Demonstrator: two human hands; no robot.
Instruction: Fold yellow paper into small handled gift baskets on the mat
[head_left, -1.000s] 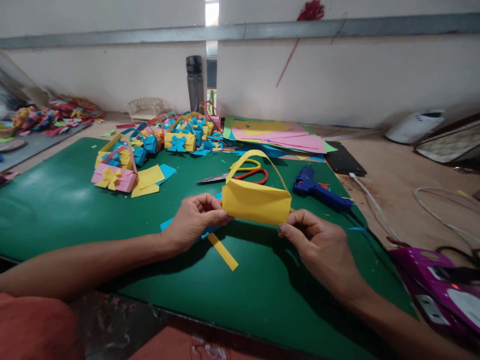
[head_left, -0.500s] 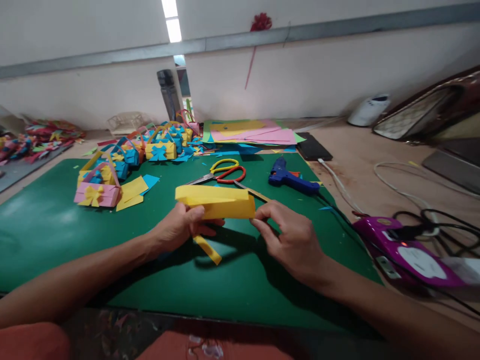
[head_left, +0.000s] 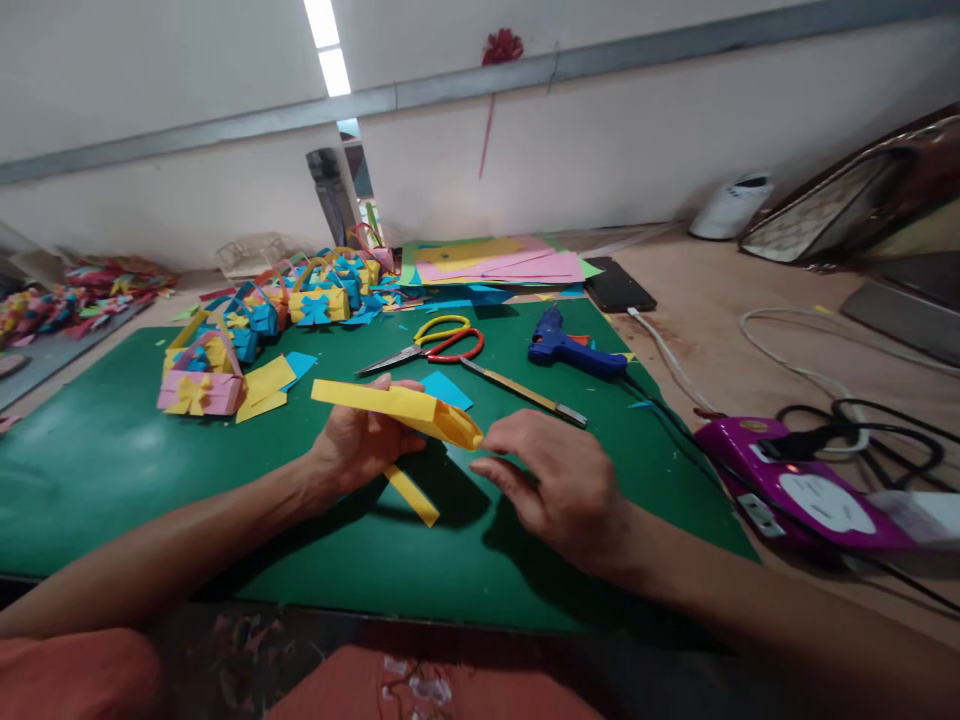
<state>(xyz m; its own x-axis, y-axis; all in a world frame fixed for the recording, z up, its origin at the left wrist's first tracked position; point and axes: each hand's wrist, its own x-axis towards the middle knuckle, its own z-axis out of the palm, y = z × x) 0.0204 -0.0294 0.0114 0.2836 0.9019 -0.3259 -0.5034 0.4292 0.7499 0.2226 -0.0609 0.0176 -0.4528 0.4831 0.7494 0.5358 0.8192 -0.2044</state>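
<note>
My left hand [head_left: 364,445] grips a folded yellow paper box [head_left: 397,405] from below and behind, above the green mat. The box is tilted, and its right end faces me with folds and a gap showing. At that end my right hand [head_left: 559,490] touches the paper with the index fingertip; the thumb sits a little lower, apart from it. A yellow paper strip [head_left: 412,497] shows below my left hand; its upper end is hidden. Behind the box lie a blue paper piece [head_left: 448,390], scissors [head_left: 427,348] with red and yellow handles, and a slim cutter knife [head_left: 525,392].
A blue glue gun [head_left: 574,347] lies on the green mat [head_left: 285,540], corded toward a purple power strip [head_left: 787,480]. Finished paper bags [head_left: 201,390] and yellow paper pieces [head_left: 264,385] are at left. Coloured sheets [head_left: 499,262], a phone [head_left: 619,285] and a bottle [head_left: 330,195] stand farther back.
The yellow box has turned so that its right end points toward me and dips lower. My right thumb has parted from the index finger. The camera view has shifted slightly.
</note>
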